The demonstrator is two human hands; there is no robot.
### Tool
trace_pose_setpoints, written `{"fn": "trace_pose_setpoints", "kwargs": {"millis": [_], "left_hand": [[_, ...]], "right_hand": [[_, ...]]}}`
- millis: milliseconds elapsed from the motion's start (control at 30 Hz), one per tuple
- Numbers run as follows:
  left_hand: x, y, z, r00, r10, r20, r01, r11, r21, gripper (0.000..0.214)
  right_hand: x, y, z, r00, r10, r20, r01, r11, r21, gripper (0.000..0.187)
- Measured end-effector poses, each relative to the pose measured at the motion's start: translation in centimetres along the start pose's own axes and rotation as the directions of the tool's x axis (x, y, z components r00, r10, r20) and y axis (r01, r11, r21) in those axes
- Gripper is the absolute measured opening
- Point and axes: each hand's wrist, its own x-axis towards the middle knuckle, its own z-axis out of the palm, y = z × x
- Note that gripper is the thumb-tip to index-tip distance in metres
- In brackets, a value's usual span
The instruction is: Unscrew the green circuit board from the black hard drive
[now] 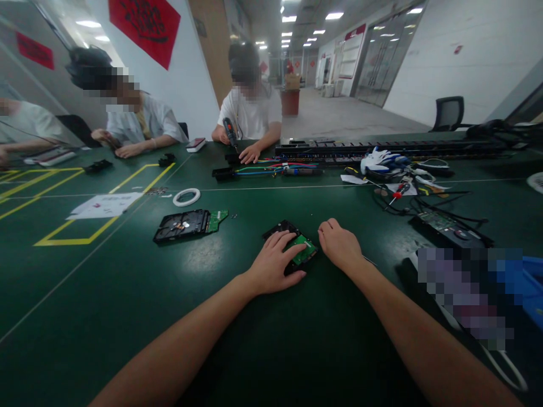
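Observation:
A black hard drive (280,227) with a green circuit board (306,253) lies in front of me on the green table. My left hand (278,260) spans it, fingers across the top and thumb at the near edge, holding it against the table. Just right of the drive, apart from it, is my right hand (339,243). Its fingers are curled and pressed together; whatever they may hold is hidden. A thin metal rod (369,260) shows beside the right wrist. Further left rests a second hard drive (182,225), with a green board (216,220) sticking out at its right end.
A white ring (186,197) and paper sheets (104,205) lie left. Cables, gloves (384,161), a red-tipped screwdriver (397,195) and another drive (452,226) crowd the right. Long black rails (360,150) run along the back. Across the table, a person (250,107) holds a power screwdriver (230,133).

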Motion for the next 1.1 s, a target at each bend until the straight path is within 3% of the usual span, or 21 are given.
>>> {"fn": "trace_pose_setpoints", "kwargs": {"millis": [400,800,1000,1100], "left_hand": [[-0.4,-0.2,-0.9,0.995,0.096,0.033,-0.095,0.995,-0.022,0.069],[-0.4,0.0,-0.9,0.996,0.087,0.027,-0.086,0.996,-0.024,0.071],[-0.4,0.2,-0.9,0.990,0.133,0.041,-0.131,0.990,-0.042,0.069],[-0.4,0.5,-0.8,0.982,0.181,0.055,-0.178,0.982,-0.062,0.070]], "right_hand": [[-0.1,-0.1,0.7,1.000,-0.006,0.007,0.006,1.000,0.000,0.031],[-1.2,-0.2,1.3,0.996,-0.053,-0.067,0.055,0.998,0.030,0.030],[-2.3,-0.2,0.3,0.995,-0.053,-0.080,0.056,0.998,0.035,0.029],[-2.7,0.0,-0.7,0.991,-0.023,-0.133,0.043,0.988,0.149,0.021]]}}
